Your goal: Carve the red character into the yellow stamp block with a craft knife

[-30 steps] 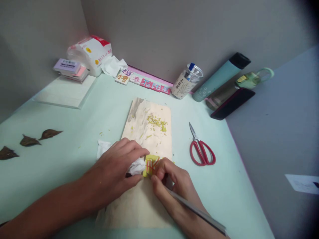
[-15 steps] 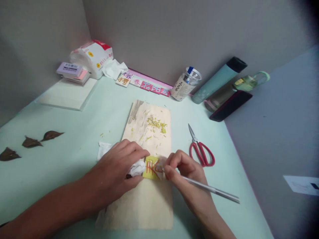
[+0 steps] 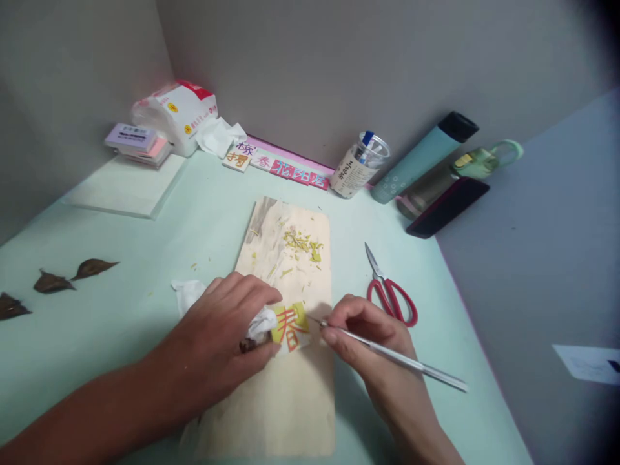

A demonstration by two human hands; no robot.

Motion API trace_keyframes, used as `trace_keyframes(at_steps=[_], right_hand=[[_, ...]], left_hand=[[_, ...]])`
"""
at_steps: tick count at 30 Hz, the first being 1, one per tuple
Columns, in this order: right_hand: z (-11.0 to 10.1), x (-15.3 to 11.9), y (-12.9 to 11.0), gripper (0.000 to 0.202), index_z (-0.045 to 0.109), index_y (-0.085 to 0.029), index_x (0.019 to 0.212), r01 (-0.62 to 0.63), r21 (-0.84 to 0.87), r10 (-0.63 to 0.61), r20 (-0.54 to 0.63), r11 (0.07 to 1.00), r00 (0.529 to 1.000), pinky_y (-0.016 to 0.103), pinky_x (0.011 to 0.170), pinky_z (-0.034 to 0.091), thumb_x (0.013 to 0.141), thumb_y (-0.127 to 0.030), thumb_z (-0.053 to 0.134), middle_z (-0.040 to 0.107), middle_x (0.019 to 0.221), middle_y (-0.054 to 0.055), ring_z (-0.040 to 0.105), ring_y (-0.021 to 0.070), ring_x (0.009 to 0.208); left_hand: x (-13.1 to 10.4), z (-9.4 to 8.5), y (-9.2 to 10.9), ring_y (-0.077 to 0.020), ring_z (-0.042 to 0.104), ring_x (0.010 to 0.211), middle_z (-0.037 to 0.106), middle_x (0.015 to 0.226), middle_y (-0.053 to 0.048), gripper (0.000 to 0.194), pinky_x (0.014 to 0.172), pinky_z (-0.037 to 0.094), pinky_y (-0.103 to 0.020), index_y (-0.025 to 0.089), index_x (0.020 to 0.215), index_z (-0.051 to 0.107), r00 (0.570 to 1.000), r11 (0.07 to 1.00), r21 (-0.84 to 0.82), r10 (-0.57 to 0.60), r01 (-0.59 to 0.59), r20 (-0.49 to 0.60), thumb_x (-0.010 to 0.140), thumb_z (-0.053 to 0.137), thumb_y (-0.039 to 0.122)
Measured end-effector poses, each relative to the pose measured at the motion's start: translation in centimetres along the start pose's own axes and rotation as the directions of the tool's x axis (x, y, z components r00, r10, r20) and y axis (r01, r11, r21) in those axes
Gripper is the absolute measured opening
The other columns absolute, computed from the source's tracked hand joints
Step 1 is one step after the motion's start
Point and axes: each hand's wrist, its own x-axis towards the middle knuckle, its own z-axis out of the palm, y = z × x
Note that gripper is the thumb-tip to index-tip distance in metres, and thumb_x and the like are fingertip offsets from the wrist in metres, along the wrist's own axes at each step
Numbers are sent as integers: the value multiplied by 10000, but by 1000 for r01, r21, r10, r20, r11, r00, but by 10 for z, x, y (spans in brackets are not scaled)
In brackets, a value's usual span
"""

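A small yellow-green tile with a red carved character (image 3: 290,326) lies on a pale wooden board (image 3: 285,400). My left hand (image 3: 227,336) rests on the board and presses a crumpled white tissue (image 3: 261,321) against the tile's left edge. My right hand (image 3: 361,329) holds a thin silver carving knife (image 3: 402,361) like a pen, its tip close to the tile's right edge. Yellow-green shavings (image 3: 303,244) lie scattered near the board's far end.
Red-handled scissors (image 3: 390,290) lie right of the board. At the back stand a tissue pack (image 3: 177,113), coloured character tiles (image 3: 290,171), a clear cup of tools (image 3: 358,165), a teal flask (image 3: 421,155) and a dark phone (image 3: 448,206). Brown leaves (image 3: 53,281) lie far left.
My right hand has drawn back to the right off the tile, which now shows its whole red character. The knife handle has swung from pointing down-right to lying flatter. My left hand stays put.
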Motion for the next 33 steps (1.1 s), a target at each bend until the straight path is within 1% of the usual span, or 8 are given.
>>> trace_keyframes(at_steps=[4, 8, 10, 13, 18, 22, 26, 33], right_hand=[[11, -3, -2, 73, 759, -237, 820, 86, -69, -82, 56, 994, 995, 231, 614, 471, 833, -177, 799, 658, 783, -14, 604, 136, 695], [21, -7, 7, 163, 760, -264, 965, 295, -149, -290, 50, 944, 956, 242, 694, 517, 968, -143, 650, 716, 873, 1, 663, 149, 789], [24, -8, 13, 194, 737, -271, 998, 336, -182, -335, 35, 924, 941, 235, 711, 522, 998, -129, 605, 715, 898, -3, 667, 142, 804], [27, -9, 21, 156, 690, -272, 966, 338, -197, -344, 6, 920, 939, 218, 682, 511, 990, -128, 636, 686, 868, -22, 650, 131, 769], [30, -9, 28, 131, 624, -255, 920, 355, -243, -364, 7, 903, 931, 235, 619, 467, 1001, -153, 627, 648, 813, -22, 601, 137, 707], [30, -8, 27, 134, 612, -252, 921, 362, -270, -368, 29, 892, 929, 251, 626, 469, 1016, -159, 598, 657, 837, -4, 620, 152, 732], [30, -7, 26, 126, 608, -250, 921, 356, -294, -357, 55, 887, 933, 265, 625, 480, 1022, -176, 590, 678, 862, 16, 644, 167, 743], [32, -8, 22, 119, 610, -244, 920, 332, -389, -331, 70, 860, 941, 280, 632, 500, 1024, -194, 580, 690, 854, 26, 647, 177, 721]], left_hand=[[-1, 2, 0, -287, 537, 1024, 627, 1104, -18, 484, 861, 385, -408, 245, 1105, 575, 999, 999, -21, -41, 41, 11, 721, 863, 178], [0, 0, -1, -275, 535, 990, 617, 1052, -10, 427, 839, 373, -402, 240, 1060, 606, 996, 997, -49, -59, 62, 63, 723, 833, 108], [1, -2, -1, -269, 538, 1004, 622, 1063, 0, 435, 849, 368, -397, 257, 1097, 619, 997, 997, -69, -38, 43, 73, 742, 813, 95], [1, -4, -3, -258, 537, 1029, 626, 1083, 17, 444, 871, 364, -387, 282, 1140, 634, 996, 996, -87, -25, 32, 83, 771, 809, 105], [1, -3, -5, -252, 534, 1045, 621, 1088, 23, 479, 886, 366, -378, 269, 1115, 642, 995, 992, -109, -59, 68, 80, 722, 854, 93], [3, -2, -5, -258, 531, 1013, 613, 1057, 10, 432, 864, 364, -387, 246, 1057, 636, 993, 991, -105, -76, 85, 90, 717, 870, 121], [3, -2, -5, -258, 527, 1012, 609, 1060, 11, 441, 861, 363, -389, 252, 1073, 630, 995, 991, -111, -63, 71, 71, 719, 849, 106], [5, -3, -3, -261, 521, 1014, 605, 1059, 1, 425, 865, 367, -404, 234, 1074, 640, 992, 987, -132, -81, 94, 99, 720, 826, 90]])
